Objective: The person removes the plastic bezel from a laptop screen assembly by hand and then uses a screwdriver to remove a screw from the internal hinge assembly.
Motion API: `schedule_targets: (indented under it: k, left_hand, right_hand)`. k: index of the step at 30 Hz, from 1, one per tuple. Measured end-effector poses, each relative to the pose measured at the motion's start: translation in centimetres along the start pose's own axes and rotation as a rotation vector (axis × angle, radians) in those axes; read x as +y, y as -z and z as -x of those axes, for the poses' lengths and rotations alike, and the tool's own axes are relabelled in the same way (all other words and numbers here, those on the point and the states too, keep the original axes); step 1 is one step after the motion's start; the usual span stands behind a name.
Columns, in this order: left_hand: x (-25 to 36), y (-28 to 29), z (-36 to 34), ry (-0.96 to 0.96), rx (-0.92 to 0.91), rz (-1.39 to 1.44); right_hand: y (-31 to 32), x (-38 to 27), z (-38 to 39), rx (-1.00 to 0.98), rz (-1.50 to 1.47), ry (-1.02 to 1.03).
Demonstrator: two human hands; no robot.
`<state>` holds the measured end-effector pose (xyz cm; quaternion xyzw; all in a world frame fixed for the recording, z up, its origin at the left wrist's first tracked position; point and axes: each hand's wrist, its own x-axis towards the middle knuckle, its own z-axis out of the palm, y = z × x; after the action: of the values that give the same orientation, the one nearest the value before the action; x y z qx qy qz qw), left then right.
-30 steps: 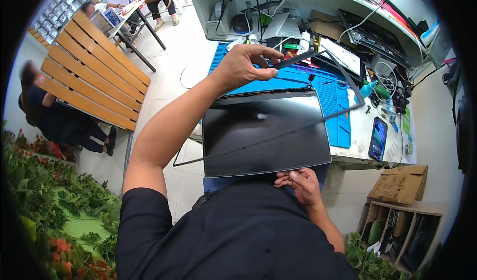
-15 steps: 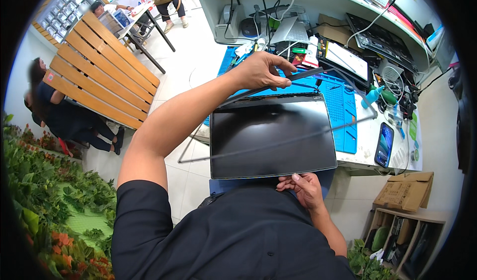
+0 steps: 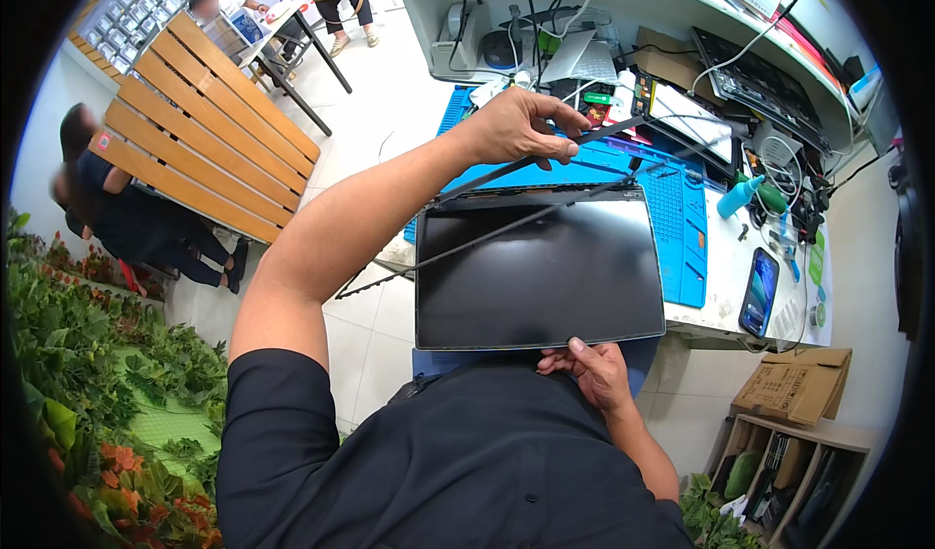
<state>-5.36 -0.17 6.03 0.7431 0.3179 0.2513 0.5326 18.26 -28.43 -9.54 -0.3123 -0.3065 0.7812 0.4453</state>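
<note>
A thin dark screen bezel (image 3: pixel 487 177) hangs from my left hand (image 3: pixel 531 132), its top strip pinched between thumb and fingers. The frame is tilted and twisted, and one long side slants across a laptop screen (image 3: pixel 541 291). That screen, black and glossy, lies face up with its lower edge close to my body and its upper part over a blue repair mat (image 3: pixel 677 213). At the lower edge, my right hand (image 3: pixel 599 374) has its thumb against the rim and its fingers curled below.
A phone (image 3: pixel 759 292) and a light-blue bottle (image 3: pixel 738 196) stand right of the mat. Tools, cables and open devices crowd the bench's back. A cardboard box (image 3: pixel 794 385) sits on a low shelf at right. Several people are beyond a slatted wooden bench (image 3: pixel 209 120) at left.
The bezel has twisted in my left hand; its near long side has swung upward at the right end, now crossing higher over the screen. My right hand stays at the lower edge.
</note>
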Motion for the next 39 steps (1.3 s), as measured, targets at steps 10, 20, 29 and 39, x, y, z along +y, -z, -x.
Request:
schedule_targets:
  k: [10, 20, 29, 39]
  left_hand:
    - [0.3, 0.4, 0.4, -0.033, 0.061, 0.000]
    - [1.6, 2.2, 4.3, -0.288, 0.268, -0.123]
    - [2.3, 1.4, 5.0, -0.386, 0.297, -0.293]
    - [1.8, 0.1, 3.3, -0.503, 0.297, -0.624]
  right_hand:
    - [0.3, 0.2, 0.0, -0.029, -0.015, 0.003]
    - [0.1, 0.3, 0.1, 0.011, -0.014, -0.006]
    - [0.7, 0.6, 0.1, -0.048, -0.062, 0.024]
    - [0.5, -1.7, 1.4, 0.053, 0.255, -0.114]
